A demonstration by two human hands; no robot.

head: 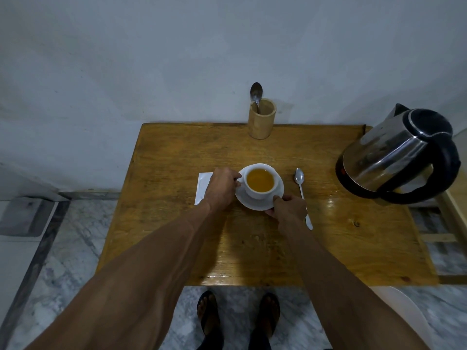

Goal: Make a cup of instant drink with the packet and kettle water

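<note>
Feet (237, 317) on marble floor (75, 248); wooden table (177, 152) against grey wall (151, 59).

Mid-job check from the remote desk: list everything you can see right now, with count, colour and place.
table: one, brown wood, against the grey wall
cup: one, white, filled with amber drink, standing on the saucer at table centre
saucer: one, white, under the cup
packet: one, white, flat on the table left of the cup, partly hidden by the left hand
spoon on table: one, silver, right of the saucer
holder: one, light wood, back edge of the table
spoon in holder: one, silver, bowl end up
kettle: one, steel and black, right end of the table
feet in sandals: two, on the marble floor
left hand: at the cup's handle
right hand: gripping the saucer's near rim
</note>
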